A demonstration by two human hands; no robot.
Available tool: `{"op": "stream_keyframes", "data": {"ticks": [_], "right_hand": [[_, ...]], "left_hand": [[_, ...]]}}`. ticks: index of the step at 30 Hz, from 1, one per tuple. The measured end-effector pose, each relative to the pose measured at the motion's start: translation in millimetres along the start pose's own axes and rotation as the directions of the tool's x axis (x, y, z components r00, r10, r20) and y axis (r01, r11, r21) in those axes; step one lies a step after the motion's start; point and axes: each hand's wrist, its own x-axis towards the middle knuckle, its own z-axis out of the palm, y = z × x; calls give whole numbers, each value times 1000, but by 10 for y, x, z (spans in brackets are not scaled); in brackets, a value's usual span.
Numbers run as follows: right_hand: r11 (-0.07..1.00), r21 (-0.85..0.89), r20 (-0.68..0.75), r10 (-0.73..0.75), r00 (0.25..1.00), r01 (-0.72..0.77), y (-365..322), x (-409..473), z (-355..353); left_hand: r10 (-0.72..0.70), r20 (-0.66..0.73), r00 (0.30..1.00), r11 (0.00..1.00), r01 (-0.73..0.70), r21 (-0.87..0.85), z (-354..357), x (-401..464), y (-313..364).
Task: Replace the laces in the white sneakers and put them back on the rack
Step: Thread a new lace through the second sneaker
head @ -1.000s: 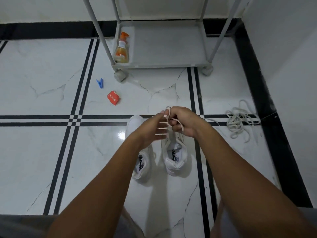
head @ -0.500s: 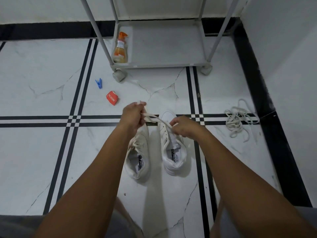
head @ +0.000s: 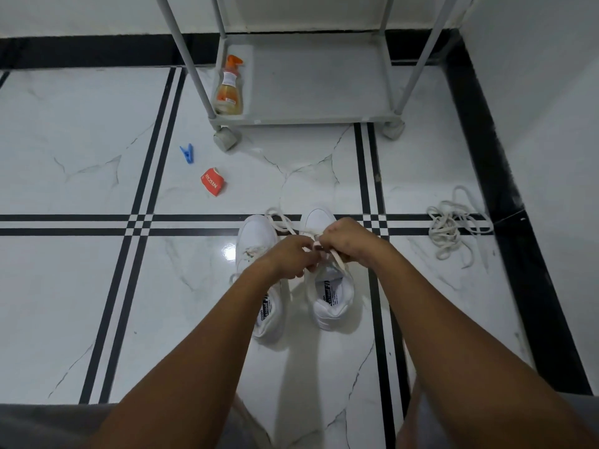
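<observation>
Both hands had drawn together since half a second before: my left hand point(head: 289, 256), which had been up over the toe of the left sneaker point(head: 259, 277) pulling the lace point(head: 282, 222) out to the side, had come back toward the middle, and my right hand point(head: 348, 243) had met it above the right sneaker point(head: 330, 286). From where I watched, each hand had its fingers curled and pinched the cream lace, knuckles nearly touching over the front half of the right sneaker. One loop of that lace lay on the floor point(head: 81, 286) between the two toes, and a short end ran down from my right hand across the shoe's opening. I could not make out which eyelet it passed through.

Both white sneakers stood side by side on the marble floor, toes pointing away from me, just short of the black double stripe. A loose heap of laces point(head: 453, 228) lay well off to the right, near the black border by the wall.

Beyond the shoes stood the grey rack point(head: 324, 92) on its castors, with a spray bottle point(head: 229, 89) of orange liquid upright in the left corner of its lowest shelf. A blue clothes peg point(head: 187, 153) and a red sachet point(head: 212, 182) lay on the floor left of the rack's near castor.
</observation>
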Motion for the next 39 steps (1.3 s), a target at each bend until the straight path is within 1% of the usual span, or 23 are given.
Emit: {"op": "stream_keyframes", "data": {"ticks": [2, 3, 4, 5, 6, 7, 8, 9, 11, 13, 15, 16, 18, 19, 21, 24, 26, 28, 30, 33, 36, 38, 39], "right_hand": [[999, 38, 15, -27, 1000, 26, -38, -24, -38], [999, 10, 2, -43, 999, 43, -39, -23, -59], [998, -25, -5, -57, 998, 57, -25, -12, -82], [996, -63, 1, -59, 998, 59, -1, -4, -101], [995, -90, 14, -50, 999, 51, 31, -1, -119], [994, -101, 34, -36, 999, 39, 66, 3, -138], [994, -101, 54, -23, 998, 28, 102, 4, -149], [995, -94, 72, -8, 997, 15, 129, -1, -153], [998, -68, 64, 2, 998, 2, 165, 1, -130], [999, -37, -10, -2, 1000, 2, 197, 28, -98], [998, 61, -105, 2, 994, 4, 244, 79, -80], [990, 144, -158, 12, 987, 11, 270, 104, -79], [946, 321, -254, 54, 966, 31, 297, 125, -87], [920, 389, -288, 77, 955, 43, 316, 148, -94], [877, 478, -323, 126, 938, 47, 352, 200, -99], [837, 545, -318, 161, 934, 41, 354, 227, -86], [823, 564, -319, 145, 937, 65, 339, 235, -70], [805, 587, -323, 136, 937, 85, 325, 241, -55], [829, 552, -354, 136, 925, 89, 360, 255, -55], [905, 419, -363, 88, 928, 79, 430, 269, -21], [956, 281, -341, 19, 940, 82, 495, 283, 84], [981, 175, -413, -7, 910, 87, 520, 291, 131], [990, 124, -455, 1, 891, 62, 522, 295, 144]], "left_hand": [[47, -33, 998, 998, -48, -37, -8, 5, -7], [50, -58, 997, 993, -55, -103, -33, -3, 1], [36, -90, 995, 977, -54, -207, -73, -7, 12], [13, -129, 992, 937, -57, -343, -124, -10, 18], [-12, -165, 986, 876, -69, -477, -189, -24, 32], [-31, -197, 980, 808, -91, -583, -260, -38, 44], [-38, -220, 975, 753, -116, -647, -326, -51, 45], [-37, -227, 973, 720, -132, -681, -383, -65, 41], [-27, -215, 976, 710, -132, -692, -468, -91, 43], [-21, -201, 979, 682, -133, -719, -493, -104, 63], [-73, -206, 976, 657, -108, -746, -465, -66, 61], [-122, -227, 966, 694, -81, -715, -433, -19, 24], [-176, -296, 939, 841, -13, -541, -328, 92, -95], [-155, -328, 932, 903, -2, -431, -259, 121, -132], [-53, -356, 933, 970, -37, -241, -85, 163, -162], [122, -375, 919, 992, -130, 5, 140, 169, -88], [252, -369, 895, 963, -194, 187, 244, 214, -68], [322, -308, 895, 908, -201, 367, 308, 266, -50], [333, -256, 907, 838, -160, 522, 355, 337, -9], [314, -260, 913, 782, -94, 616, 381, 427, 59], [287, -268, 920, 818, -90, 568, 344, 519, 62], [292, -268, 918, 842, -114, 527, 323, 561, 56], [296, -270, 916, 849, -122, 514, 317, 577, 52]]}}
